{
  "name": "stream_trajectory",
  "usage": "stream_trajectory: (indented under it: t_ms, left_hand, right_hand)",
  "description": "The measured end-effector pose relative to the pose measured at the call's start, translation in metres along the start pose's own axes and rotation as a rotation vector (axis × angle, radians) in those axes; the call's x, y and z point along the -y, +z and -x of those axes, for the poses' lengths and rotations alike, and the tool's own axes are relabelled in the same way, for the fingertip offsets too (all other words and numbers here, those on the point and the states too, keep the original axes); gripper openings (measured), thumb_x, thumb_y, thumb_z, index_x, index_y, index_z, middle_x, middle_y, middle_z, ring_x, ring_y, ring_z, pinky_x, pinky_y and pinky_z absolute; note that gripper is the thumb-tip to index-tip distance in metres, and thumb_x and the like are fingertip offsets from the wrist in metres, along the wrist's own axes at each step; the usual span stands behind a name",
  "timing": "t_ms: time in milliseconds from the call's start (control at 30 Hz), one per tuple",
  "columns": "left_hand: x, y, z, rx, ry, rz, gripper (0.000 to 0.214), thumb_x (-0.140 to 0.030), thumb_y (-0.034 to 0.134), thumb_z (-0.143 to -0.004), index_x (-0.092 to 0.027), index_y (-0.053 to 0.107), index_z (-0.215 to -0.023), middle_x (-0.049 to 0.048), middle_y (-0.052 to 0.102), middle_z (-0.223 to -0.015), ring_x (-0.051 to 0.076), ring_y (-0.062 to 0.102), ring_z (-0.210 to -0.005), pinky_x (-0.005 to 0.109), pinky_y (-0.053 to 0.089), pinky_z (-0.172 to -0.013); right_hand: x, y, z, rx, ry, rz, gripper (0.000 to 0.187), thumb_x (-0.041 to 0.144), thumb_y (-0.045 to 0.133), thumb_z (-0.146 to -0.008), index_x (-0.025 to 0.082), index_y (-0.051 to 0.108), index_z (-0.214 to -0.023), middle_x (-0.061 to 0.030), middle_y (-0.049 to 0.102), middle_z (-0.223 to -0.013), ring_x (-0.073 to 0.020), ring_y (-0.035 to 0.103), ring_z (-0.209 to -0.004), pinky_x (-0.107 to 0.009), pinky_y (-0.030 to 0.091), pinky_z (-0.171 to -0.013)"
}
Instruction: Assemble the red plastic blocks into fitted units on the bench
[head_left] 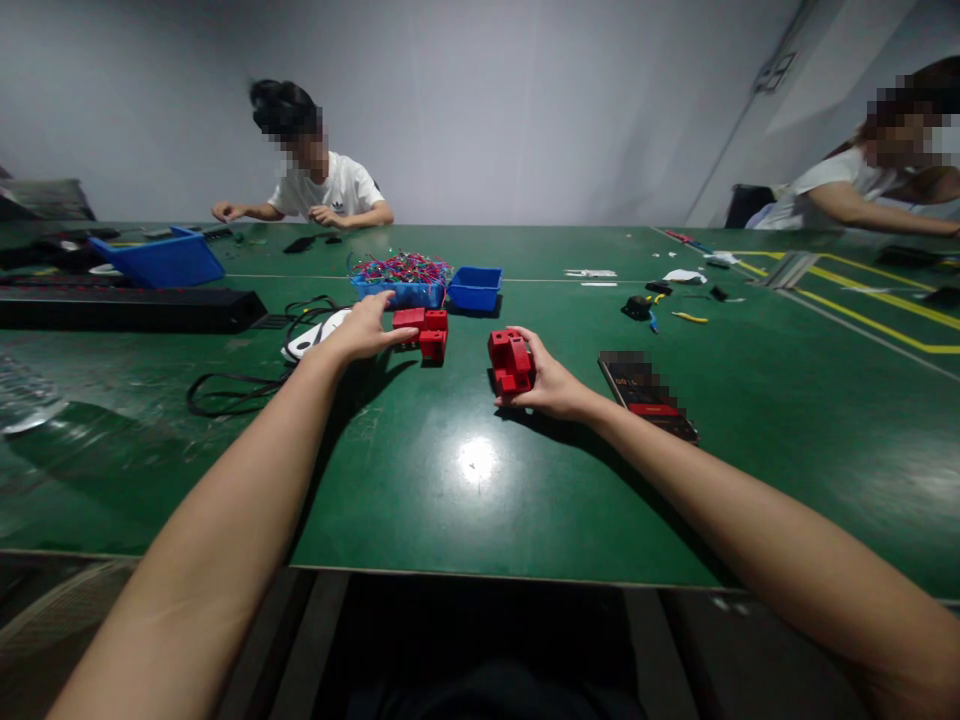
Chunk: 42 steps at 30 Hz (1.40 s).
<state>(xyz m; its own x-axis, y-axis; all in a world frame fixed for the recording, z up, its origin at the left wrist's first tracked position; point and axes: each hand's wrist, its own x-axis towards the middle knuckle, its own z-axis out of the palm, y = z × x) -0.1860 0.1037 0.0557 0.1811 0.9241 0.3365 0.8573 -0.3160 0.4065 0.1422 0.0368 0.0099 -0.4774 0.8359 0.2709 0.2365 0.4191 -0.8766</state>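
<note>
My right hand (pixel 551 382) is wrapped round the right side of a red notched block (pixel 511 362), thumb at its near end and fingers at the far end. The block is on or just above the green table. To the left, my left hand (pixel 365 330) has its fingers stretched apart beside another group of red blocks (pixel 433 343). Its thumb overlaps their left part; whether it touches them I cannot tell. Just behind them stands a blue bin (pixel 405 293) heaped with thin red, blue and green wires. A smaller blue bin (pixel 475 290) sits beside it.
A phone (pixel 649 395) lies right of my right hand. Under my left forearm is a white device (pixel 315 335) with black cable. A long black bar (pixel 127 310) and a blue tray (pixel 161 258) are at left. Two people sit across the table (pixel 420 500).
</note>
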Motion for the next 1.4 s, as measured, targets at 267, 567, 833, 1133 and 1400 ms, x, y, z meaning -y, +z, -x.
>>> stream_trajectory:
  t_ms: [267, 567, 833, 1133, 1400]
  left_hand:
    - [0.026, 0.02, 0.011, 0.126, -0.067, 0.371, 0.104, -0.044, 0.082, -0.068, -0.022, 0.027, -0.154, 0.0208, 0.041, -0.155, 0.031, 0.049, -0.138, 0.046, 0.039, -0.115]
    - [0.036, 0.022, 0.007, 0.054, -0.071, 0.439, 0.092, -0.039, 0.078, -0.07, -0.017, 0.035, -0.149, 0.0203, 0.056, -0.142, 0.03, 0.052, -0.136, 0.046, 0.043, -0.111]
    - [0.033, 0.023, 0.005, 0.004, -0.104, 0.41, 0.084, -0.036, 0.078, -0.067, -0.017, 0.043, -0.141, 0.0141, 0.066, -0.121, 0.028, 0.064, -0.115, 0.045, 0.05, -0.1]
    - [0.036, 0.019, 0.004, -0.184, -0.229, 0.305, 0.077, -0.037, 0.076, -0.067, -0.015, 0.046, -0.134, 0.0065, 0.065, -0.098, 0.016, 0.061, -0.074, 0.036, 0.055, -0.077]
    - [0.033, 0.022, -0.013, -0.539, -0.123, 0.209, 0.07, -0.036, 0.074, -0.073, -0.013, 0.048, -0.135, 0.0152, 0.057, -0.122, 0.024, 0.063, -0.097, 0.044, 0.054, -0.092]
  right_hand:
    - [0.0, -0.001, 0.0, -0.01, -0.008, 0.026, 0.116, 0.036, 0.089, -0.057, 0.021, 0.019, -0.148, -0.0135, 0.055, -0.129, -0.0251, 0.062, -0.107, -0.044, 0.049, -0.1]
    - [0.001, -0.002, 0.0, -0.018, -0.009, 0.029, 0.115, 0.036, 0.089, -0.058, 0.022, 0.021, -0.149, -0.0124, 0.056, -0.128, -0.0252, 0.062, -0.108, -0.044, 0.049, -0.1]
    - [0.001, -0.002, 0.0, -0.016, 0.001, 0.036, 0.116, 0.036, 0.089, -0.058, 0.022, 0.02, -0.149, -0.0132, 0.055, -0.131, -0.0248, 0.062, -0.108, -0.043, 0.049, -0.101]
    - [0.001, -0.001, 0.0, -0.016, -0.003, 0.02, 0.116, 0.037, 0.089, -0.057, 0.021, 0.02, -0.149, -0.0138, 0.055, -0.13, -0.0263, 0.06, -0.113, -0.044, 0.046, -0.104]
    - [0.0, -0.002, 0.001, 0.003, 0.003, -0.002, 0.116, 0.035, 0.091, -0.055, 0.027, 0.023, -0.149, -0.0103, 0.06, -0.124, -0.0256, 0.064, -0.108, -0.046, 0.048, -0.102]
